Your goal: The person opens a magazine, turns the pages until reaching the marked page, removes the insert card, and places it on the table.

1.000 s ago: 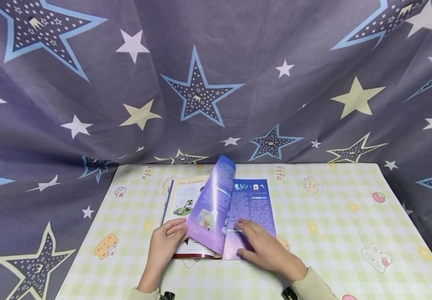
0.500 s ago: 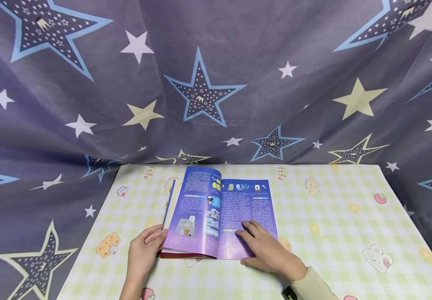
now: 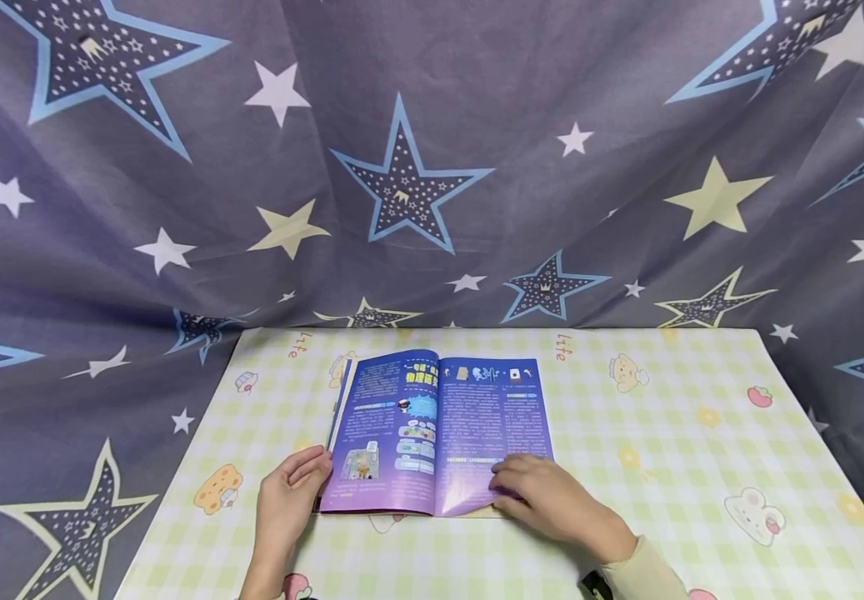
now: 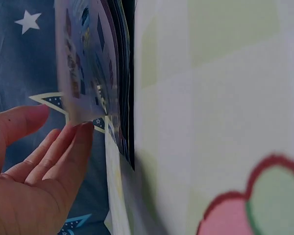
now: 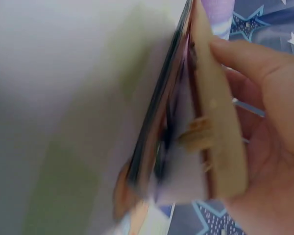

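Observation:
An open magazine [image 3: 394, 417] with blue-to-purple pages lies on the table. My right hand [image 3: 551, 500] is at the lower right corner of the right-hand page [image 3: 469, 425], and that corner curls up off the pages under it. The right wrist view has the thumb and fingers of the right hand [image 5: 264, 107] pinching the lifted page [image 5: 223, 132], whose underside is yellowish. At the lower left edge of the magazine is my left hand [image 3: 289, 496]. Its fingers [image 4: 71, 156] are nearly straight, with the tips at the page edge and the thumb held apart.
A green-checked cloth with cartoon prints covers the table [image 3: 664, 467]. Behind it and along both sides hangs a dark star-patterned curtain [image 3: 476, 92].
The left hand swung a page over from right to left, and it settled flat. Since then the right hand has shifted slightly right and lifted the lower corner of the right-hand page.

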Demonstrator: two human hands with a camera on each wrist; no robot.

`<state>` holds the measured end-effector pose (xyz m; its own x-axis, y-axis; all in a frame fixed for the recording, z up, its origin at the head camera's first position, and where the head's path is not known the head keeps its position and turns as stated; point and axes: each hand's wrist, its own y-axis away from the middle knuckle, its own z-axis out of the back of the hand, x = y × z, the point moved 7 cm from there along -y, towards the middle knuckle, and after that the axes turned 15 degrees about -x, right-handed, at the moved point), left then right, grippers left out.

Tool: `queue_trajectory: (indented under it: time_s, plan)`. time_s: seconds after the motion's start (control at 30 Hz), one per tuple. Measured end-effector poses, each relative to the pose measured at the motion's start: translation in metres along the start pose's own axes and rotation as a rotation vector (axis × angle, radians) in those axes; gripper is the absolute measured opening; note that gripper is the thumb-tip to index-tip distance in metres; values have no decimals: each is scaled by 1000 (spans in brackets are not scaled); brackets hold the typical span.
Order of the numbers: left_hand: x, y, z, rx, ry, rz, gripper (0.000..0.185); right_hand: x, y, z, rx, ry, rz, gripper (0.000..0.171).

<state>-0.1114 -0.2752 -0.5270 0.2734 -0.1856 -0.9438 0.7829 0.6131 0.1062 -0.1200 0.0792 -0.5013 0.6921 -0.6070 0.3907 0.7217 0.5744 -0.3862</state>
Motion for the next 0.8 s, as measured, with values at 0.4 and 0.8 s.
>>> queue_trajectory:
  time_s: [0.4, 0.8]
  plan:
    - [-7, 2, -8, 25, 26, -33, 33, -39, 11, 36, -247, 52, -240, 30]
    - [-20, 12, -37, 122, 121, -68, 34, -36, 4, 34, -349, 14, -330, 24]
